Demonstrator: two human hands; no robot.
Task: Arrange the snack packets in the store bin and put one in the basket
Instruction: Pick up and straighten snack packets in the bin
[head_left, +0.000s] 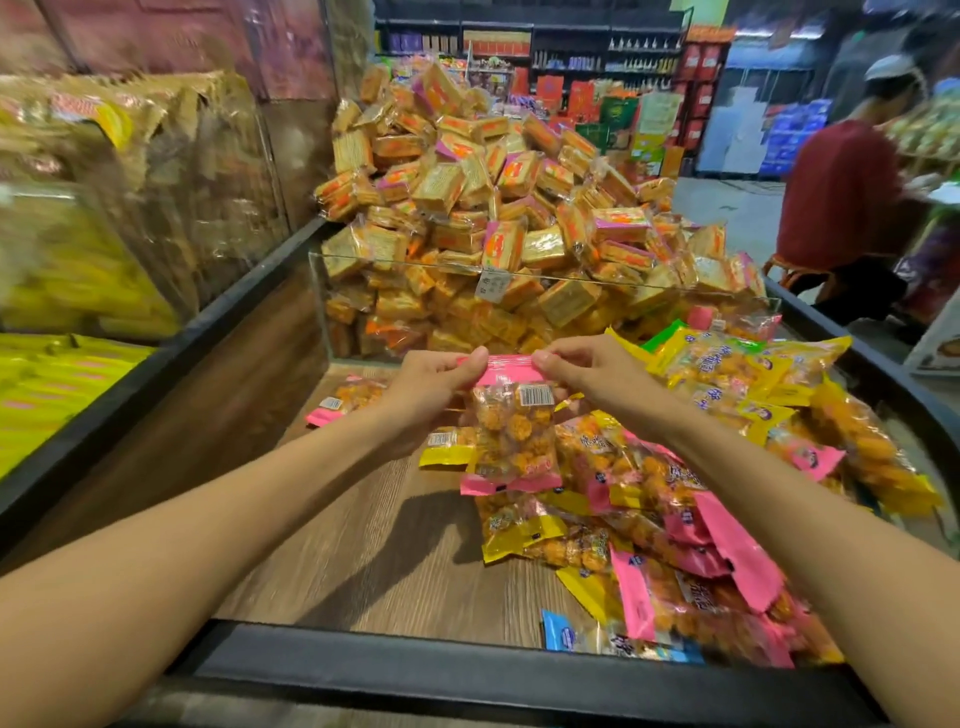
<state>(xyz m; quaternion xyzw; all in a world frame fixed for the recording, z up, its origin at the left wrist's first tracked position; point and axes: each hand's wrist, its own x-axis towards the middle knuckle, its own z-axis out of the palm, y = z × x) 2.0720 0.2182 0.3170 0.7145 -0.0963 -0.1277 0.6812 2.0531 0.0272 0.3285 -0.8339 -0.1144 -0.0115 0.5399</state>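
Both our hands pinch one clear pink-edged snack packet (511, 431) by its top seam at frame centre, left hand (434, 382) and right hand (587, 371) at either corner, above the wood-floored store bin (363, 545). Loose pink and yellow packets (675, 519) still sprawl lower right, so we judge arranging barely begun; no basket shows.

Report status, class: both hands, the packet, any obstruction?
Left hand and right hand pinch pink-edged packet by its top edge. Held above bin floor. No basket in view.
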